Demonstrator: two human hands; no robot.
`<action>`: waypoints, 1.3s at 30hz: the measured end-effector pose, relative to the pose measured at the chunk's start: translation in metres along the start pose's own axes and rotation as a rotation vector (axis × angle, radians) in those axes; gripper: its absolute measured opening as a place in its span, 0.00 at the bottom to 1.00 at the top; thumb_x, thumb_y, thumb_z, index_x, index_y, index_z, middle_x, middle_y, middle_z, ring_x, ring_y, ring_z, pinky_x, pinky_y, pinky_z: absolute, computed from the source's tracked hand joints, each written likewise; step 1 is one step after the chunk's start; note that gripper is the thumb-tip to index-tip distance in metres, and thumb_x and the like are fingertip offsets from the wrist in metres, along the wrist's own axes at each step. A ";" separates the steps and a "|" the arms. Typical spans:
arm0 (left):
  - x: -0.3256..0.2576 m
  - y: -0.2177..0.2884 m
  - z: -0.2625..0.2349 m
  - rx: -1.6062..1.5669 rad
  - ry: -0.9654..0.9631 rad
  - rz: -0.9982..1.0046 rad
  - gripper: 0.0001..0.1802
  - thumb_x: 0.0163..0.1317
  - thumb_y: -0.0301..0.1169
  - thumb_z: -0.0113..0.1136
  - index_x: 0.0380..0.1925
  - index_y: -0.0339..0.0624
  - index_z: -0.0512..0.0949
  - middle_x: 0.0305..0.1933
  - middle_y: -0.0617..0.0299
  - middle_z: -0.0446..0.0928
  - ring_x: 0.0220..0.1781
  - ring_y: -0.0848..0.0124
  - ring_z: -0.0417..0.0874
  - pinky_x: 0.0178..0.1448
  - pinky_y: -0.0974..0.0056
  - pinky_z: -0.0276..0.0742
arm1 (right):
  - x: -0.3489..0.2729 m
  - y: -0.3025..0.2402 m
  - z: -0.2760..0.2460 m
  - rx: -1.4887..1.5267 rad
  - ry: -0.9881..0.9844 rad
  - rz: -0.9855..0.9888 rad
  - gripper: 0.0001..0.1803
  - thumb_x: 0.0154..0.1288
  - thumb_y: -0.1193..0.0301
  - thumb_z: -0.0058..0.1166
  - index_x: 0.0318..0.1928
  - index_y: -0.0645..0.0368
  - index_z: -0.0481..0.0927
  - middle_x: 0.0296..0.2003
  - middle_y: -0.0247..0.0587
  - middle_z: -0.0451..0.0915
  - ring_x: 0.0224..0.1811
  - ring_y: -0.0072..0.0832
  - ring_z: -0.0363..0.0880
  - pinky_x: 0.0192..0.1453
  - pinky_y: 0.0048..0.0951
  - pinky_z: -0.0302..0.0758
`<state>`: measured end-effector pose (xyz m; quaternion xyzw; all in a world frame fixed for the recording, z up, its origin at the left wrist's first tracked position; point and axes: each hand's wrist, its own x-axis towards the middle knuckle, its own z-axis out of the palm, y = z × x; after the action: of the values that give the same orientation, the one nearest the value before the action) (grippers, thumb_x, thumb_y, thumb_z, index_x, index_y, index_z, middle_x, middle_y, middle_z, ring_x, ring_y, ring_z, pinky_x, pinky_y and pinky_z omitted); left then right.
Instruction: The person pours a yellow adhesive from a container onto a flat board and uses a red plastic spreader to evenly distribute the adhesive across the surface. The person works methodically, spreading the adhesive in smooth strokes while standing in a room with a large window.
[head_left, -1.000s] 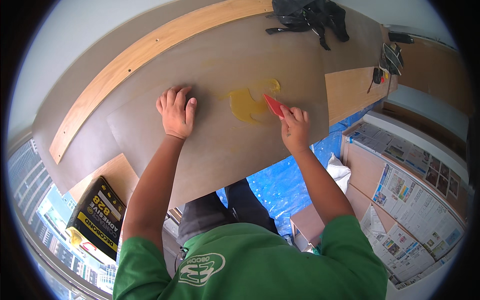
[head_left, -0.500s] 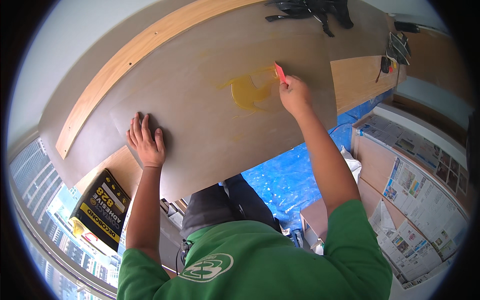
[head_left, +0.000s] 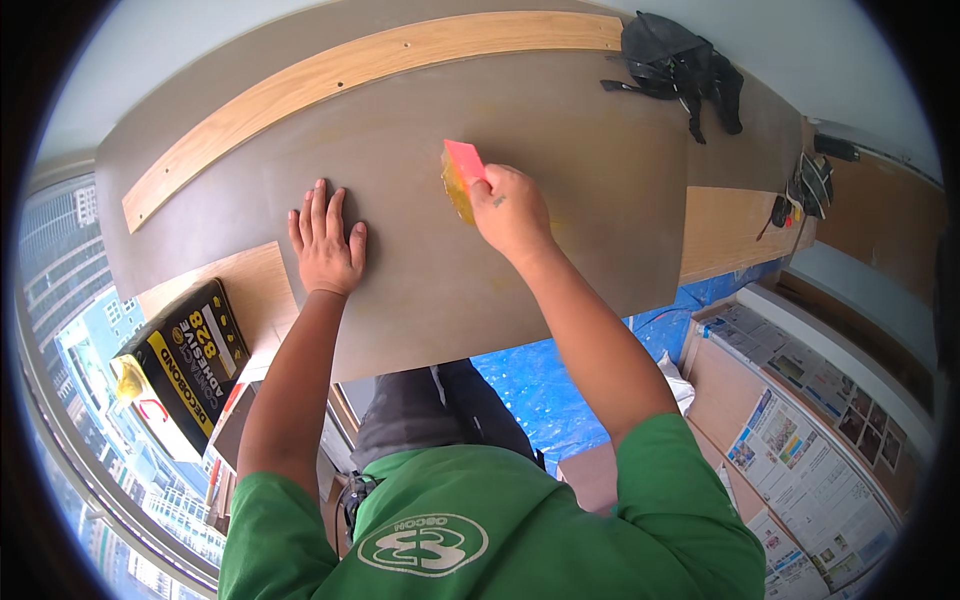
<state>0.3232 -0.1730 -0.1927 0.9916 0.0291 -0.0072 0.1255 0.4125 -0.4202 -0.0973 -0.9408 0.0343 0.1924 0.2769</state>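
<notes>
My right hand (head_left: 512, 212) grips a flat pinkish-red spreader (head_left: 465, 160), its edge down on the large brown-grey sheet (head_left: 420, 300). Yellow-amber glue (head_left: 456, 192) is gathered along the left side of the spreader, partly hidden behind it. To the left, my left hand (head_left: 330, 245) lies flat on the same sheet, fingers stretched out and holding nothing. A thin yellowish smear shows on the sheet to the right of my right hand.
A long wooden strip (head_left: 340, 84) runs along the sheet's far side. At the left stands a black and yellow adhesive tin (head_left: 190, 365). A black bag (head_left: 680, 65) lies at the far right. Blue sheeting (head_left: 535, 390) covers the floor; newspaper-covered panels (head_left: 800, 470) stand at right.
My right hand has drawn the spreader leftward, and the broad glue puddle is now a narrow band at its edge. My left hand stays flat on the sheet. The view has shifted.
</notes>
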 end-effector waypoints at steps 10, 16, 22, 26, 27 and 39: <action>0.000 0.003 -0.011 -0.022 -0.030 -0.024 0.30 0.71 0.45 0.47 0.71 0.51 0.65 0.81 0.62 0.54 0.82 0.60 0.52 0.84 0.48 0.39 | -0.011 0.105 -0.034 -0.439 0.306 -0.403 0.12 0.69 0.67 0.55 0.49 0.58 0.82 0.43 0.39 0.81 0.45 0.44 0.76 0.53 0.42 0.74; -0.002 0.000 -0.010 -0.018 -0.039 -0.046 0.30 0.71 0.46 0.47 0.71 0.52 0.64 0.81 0.64 0.54 0.82 0.62 0.52 0.84 0.48 0.40 | -0.002 0.106 -0.055 -0.195 0.277 -0.019 0.11 0.70 0.69 0.49 0.46 0.60 0.82 0.43 0.45 0.81 0.43 0.48 0.78 0.47 0.44 0.76; -0.001 0.001 -0.013 -0.022 -0.063 -0.059 0.30 0.71 0.46 0.46 0.72 0.54 0.64 0.81 0.66 0.53 0.82 0.64 0.51 0.84 0.49 0.39 | 0.033 0.076 -0.054 -0.140 0.095 0.245 0.12 0.68 0.66 0.49 0.37 0.62 0.81 0.36 0.54 0.82 0.40 0.52 0.81 0.45 0.47 0.76; 0.001 0.001 -0.012 -0.013 -0.086 -0.058 0.30 0.71 0.47 0.46 0.72 0.55 0.63 0.82 0.67 0.51 0.82 0.66 0.50 0.85 0.49 0.38 | 0.042 0.054 -0.026 -0.111 0.116 0.077 0.12 0.68 0.67 0.49 0.35 0.63 0.80 0.36 0.55 0.82 0.40 0.53 0.80 0.45 0.48 0.76; 0.001 0.001 -0.011 -0.010 -0.085 -0.057 0.30 0.71 0.47 0.46 0.72 0.55 0.63 0.82 0.67 0.51 0.82 0.66 0.50 0.85 0.49 0.38 | 0.039 0.046 -0.023 -0.149 0.083 0.046 0.12 0.68 0.67 0.49 0.34 0.64 0.79 0.35 0.55 0.82 0.40 0.53 0.80 0.45 0.48 0.75; 0.000 -0.001 -0.013 -0.069 -0.066 -0.049 0.30 0.71 0.46 0.47 0.72 0.53 0.64 0.82 0.64 0.53 0.82 0.63 0.51 0.84 0.48 0.39 | 0.057 0.087 -0.056 -0.308 0.118 0.167 0.13 0.68 0.65 0.48 0.37 0.62 0.81 0.37 0.55 0.83 0.42 0.54 0.81 0.46 0.48 0.76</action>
<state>0.3229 -0.1685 -0.1806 0.9849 0.0496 -0.0421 0.1605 0.4691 -0.5213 -0.1199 -0.9756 0.0986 0.1621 0.1104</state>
